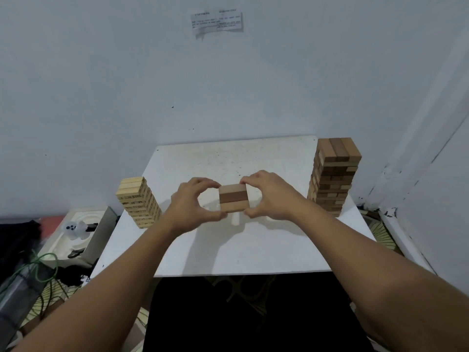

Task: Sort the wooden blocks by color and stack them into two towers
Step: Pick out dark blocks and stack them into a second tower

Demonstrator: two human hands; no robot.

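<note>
Three wooden blocks (233, 198) lie side by side as one square layer, a dark brown one between two pale ones, held up above the middle of the white table (253, 250). My left hand (193, 204) pinches the layer's left side between thumb and fingers. My right hand (269, 195) pinches its right side the same way. A tower of pale blocks (138, 201) stands at the table's left edge. A taller tower of brown blocks (332, 174) stands at the far right corner.
The table is pushed against a pale wall with a paper note (217, 21) taped high up. A white moulded tray (76, 237), green cable (43, 265) and dark clutter lie on the floor to the left. A wall corner rises close on the right.
</note>
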